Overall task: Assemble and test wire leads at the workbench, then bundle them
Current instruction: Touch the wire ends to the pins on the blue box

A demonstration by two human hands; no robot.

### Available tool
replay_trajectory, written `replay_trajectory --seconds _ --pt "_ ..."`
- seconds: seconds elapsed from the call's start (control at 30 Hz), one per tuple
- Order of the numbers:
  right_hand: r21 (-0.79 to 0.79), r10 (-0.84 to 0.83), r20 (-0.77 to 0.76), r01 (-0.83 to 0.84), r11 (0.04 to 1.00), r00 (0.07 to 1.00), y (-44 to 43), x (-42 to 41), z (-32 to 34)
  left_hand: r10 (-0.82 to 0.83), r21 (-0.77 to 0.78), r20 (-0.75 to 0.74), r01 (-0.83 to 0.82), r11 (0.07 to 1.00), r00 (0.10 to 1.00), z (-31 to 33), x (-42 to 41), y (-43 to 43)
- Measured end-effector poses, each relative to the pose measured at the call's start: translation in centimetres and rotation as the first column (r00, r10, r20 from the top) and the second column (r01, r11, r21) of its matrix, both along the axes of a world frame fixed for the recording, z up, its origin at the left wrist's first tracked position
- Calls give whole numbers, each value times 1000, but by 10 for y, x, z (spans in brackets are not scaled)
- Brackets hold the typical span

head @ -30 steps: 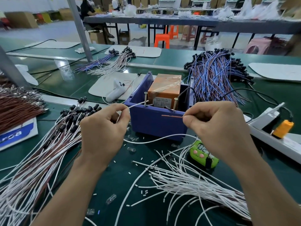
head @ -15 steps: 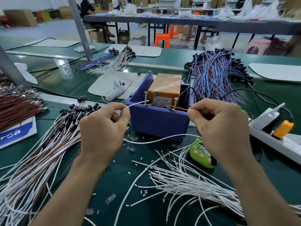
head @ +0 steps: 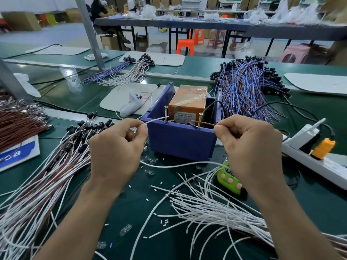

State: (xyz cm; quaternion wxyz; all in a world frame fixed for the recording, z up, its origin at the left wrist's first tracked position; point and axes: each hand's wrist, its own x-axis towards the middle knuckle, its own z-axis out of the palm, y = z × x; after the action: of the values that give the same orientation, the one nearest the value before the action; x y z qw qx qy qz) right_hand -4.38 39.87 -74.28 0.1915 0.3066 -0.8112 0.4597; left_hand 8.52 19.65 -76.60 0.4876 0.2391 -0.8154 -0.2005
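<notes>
My left hand (head: 116, 149) pinches a white wire lead (head: 155, 120) whose bare tip touches the left screw (head: 166, 114) on the front rim of the blue box (head: 180, 141). My right hand (head: 249, 145) pinches a brown wire lead (head: 206, 123) held against the right screw (head: 200, 120). An orange power unit (head: 187, 104) sits inside the box. A pile of white and brown leads with black ends (head: 47, 175) lies at my left. Loose white wires (head: 212, 209) spread in front of me at the right.
A green timer (head: 230, 182) lies under my right wrist. A white power strip with an orange plug (head: 323, 148) runs along the right. Blue and brown leads (head: 246, 87) are heaped behind the box. A white handheld tool (head: 131, 106) rests on a pad. Brown wires (head: 16, 122) lie far left.
My right hand has moved the brown lead up and forward from in front of the box onto the right screw. My left hand holds the white lead at the left screw as before.
</notes>
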Motion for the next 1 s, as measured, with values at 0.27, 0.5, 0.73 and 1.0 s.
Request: replay_trajectory --seconds 0.27,0.5,0.73,1.0 --pt "-8 10 -1 -10 1000 1000 -3 1 -3 -2 -20 -2 2 1000 1000 0 0 -1" --pt "0 12 13 -12 1000 1000 -3 2 -4 -2 -24 1 2 1000 1000 -1 -1 0" --pt "-100 302 294 -285 953 907 1 4 17 -199 44 0 199 979 980 0 7 5" --pt "-49 340 357 -346 937 870 0 12 20 -421 93 -64 426 900 905 2 9 17"
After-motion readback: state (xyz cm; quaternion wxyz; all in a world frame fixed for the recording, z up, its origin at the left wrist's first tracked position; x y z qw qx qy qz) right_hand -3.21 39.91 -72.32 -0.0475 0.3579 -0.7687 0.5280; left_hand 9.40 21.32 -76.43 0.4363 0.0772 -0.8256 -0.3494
